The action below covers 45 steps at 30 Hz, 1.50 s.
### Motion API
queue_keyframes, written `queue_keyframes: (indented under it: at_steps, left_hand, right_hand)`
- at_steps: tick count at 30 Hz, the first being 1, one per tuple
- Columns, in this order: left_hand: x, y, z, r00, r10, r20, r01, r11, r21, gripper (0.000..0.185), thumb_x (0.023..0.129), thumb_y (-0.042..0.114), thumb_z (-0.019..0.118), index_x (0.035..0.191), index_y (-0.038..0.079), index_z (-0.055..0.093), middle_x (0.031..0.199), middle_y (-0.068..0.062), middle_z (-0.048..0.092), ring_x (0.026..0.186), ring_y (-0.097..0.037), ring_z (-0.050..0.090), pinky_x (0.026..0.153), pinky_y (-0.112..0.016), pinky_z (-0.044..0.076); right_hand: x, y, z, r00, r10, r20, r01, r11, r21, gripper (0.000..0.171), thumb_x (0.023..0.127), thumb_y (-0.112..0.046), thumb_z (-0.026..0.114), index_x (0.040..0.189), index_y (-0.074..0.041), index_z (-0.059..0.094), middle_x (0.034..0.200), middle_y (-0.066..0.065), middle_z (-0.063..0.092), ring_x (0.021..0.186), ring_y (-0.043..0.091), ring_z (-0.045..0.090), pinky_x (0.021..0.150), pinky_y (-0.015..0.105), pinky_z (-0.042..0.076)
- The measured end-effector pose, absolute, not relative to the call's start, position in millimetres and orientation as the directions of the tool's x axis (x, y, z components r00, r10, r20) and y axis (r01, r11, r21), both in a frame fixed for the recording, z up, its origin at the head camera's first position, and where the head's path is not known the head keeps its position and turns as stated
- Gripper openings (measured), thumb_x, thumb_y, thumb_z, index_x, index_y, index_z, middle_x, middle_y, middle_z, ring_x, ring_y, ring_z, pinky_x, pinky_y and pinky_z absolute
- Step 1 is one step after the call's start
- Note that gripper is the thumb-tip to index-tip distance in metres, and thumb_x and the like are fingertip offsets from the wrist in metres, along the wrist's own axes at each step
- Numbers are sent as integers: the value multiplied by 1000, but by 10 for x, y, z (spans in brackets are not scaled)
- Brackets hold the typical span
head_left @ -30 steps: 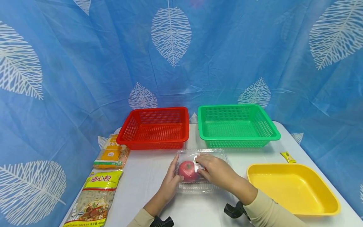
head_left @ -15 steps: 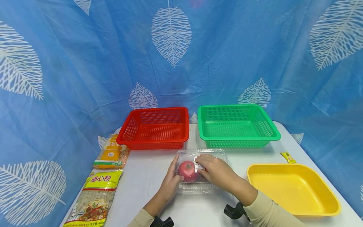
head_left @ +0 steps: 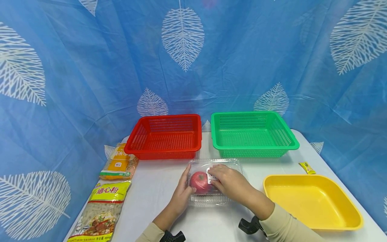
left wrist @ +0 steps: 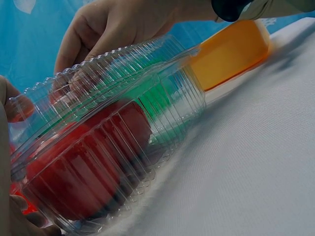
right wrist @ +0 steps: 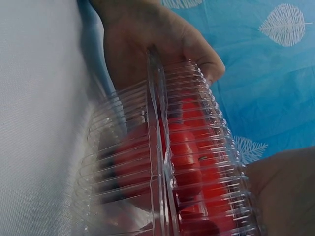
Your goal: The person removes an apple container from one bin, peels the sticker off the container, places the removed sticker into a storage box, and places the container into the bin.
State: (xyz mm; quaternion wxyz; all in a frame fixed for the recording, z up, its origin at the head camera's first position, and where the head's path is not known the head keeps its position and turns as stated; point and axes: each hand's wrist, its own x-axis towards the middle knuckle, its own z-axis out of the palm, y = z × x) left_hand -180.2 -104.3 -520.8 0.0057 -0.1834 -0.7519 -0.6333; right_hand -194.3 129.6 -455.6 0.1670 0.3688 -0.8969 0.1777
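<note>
A clear plastic clamshell box (head_left: 211,200) stands closed on the white table, with a red, apple-like fruit (head_left: 199,183) inside. A second red round shape (left wrist: 129,123) shows behind the fruit through the ribbed wall in the left wrist view. My left hand (head_left: 180,192) grips the box's left end, thumb on the front corner, fingers along the side. On the lid, my right hand (head_left: 231,179) curls its fingers and thumb at the edges of a small white label (head_left: 210,177), covering part of it. Seen from the left wrist, the right hand (left wrist: 123,29) is over the lid.
Red basket (head_left: 169,155) and green basket (head_left: 254,148) stand behind the box. A yellow tray (head_left: 311,201) is at the right, with a small yellow packet (head_left: 307,167) behind it. Two food bags, one orange-labelled (head_left: 119,163) and one yellow-green (head_left: 104,208), lie along the left edge.
</note>
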Motion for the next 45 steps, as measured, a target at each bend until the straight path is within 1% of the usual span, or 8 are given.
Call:
queue_keyframes:
  at_steps: [12, 23, 29, 34, 37, 45]
  left_hand:
    - [-1799, -1049, -5221, -929, 271, 250, 293, 131, 947, 89, 87, 0, 49, 169, 13, 18, 174, -12, 13, 158, -36, 4, 121, -65, 9]
    - [-1793, -1042, -5203, -934, 263, 243, 283, 129, 950, 89, 86, 1, 50, 169, 10, 18, 174, -13, 13, 158, -37, 5, 121, -65, 10]
    - [-1804, -1043, -5213, -933, 265, 242, 282, 124, 951, 90, 86, 1, 50, 169, 10, 17, 174, -13, 12, 158, -36, 5, 121, -64, 9]
    - [-1805, -1043, -5220, -937, 261, 231, 270, 124, 955, 90, 86, 0, 51, 169, 12, 18, 174, -12, 13, 158, -36, 5, 121, -64, 9]
    - [-1805, -1045, -5222, -938, 260, 228, 268, 127, 955, 90, 87, 1, 51, 169, 12, 18, 174, -12, 13, 158, -36, 5, 121, -65, 9]
    - [-1801, -1044, -5220, -934, 261, 245, 287, 135, 948, 91, 86, 0, 50, 170, 13, 18, 174, -10, 13, 158, -36, 6, 121, -64, 10]
  right_hand:
    - [-1923, 1282, -4551, -665, -593, 455, -722, 667, -185, 35, 89, -15, 86, 120, -3, 75, 117, 10, 75, 113, 27, 69, 97, 46, 56]
    - [-1917, 1285, -4557, -632, -573, 521, -742, 642, -194, 30, 87, -14, 88, 114, -4, 77, 111, 6, 77, 109, 25, 71, 95, 43, 57]
    - [-1920, 1309, -4563, -621, -552, 556, -748, 629, -211, 29, 86, -10, 88, 112, -4, 78, 106, 5, 77, 103, 22, 72, 90, 41, 59]
    - [-1919, 1326, -4555, -621, -530, 577, -749, 618, -238, 24, 87, -9, 86, 111, -6, 79, 104, 1, 77, 99, 18, 73, 88, 38, 60]
    - [-1913, 1342, -4553, -622, -520, 585, -745, 624, -237, 24, 88, -9, 86, 111, -7, 79, 105, 1, 77, 101, 19, 73, 89, 39, 60]
    - [-1884, 1404, -4537, -602, -490, 630, -749, 620, -234, 26, 86, -5, 86, 111, -3, 79, 110, 7, 77, 105, 25, 74, 90, 45, 59]
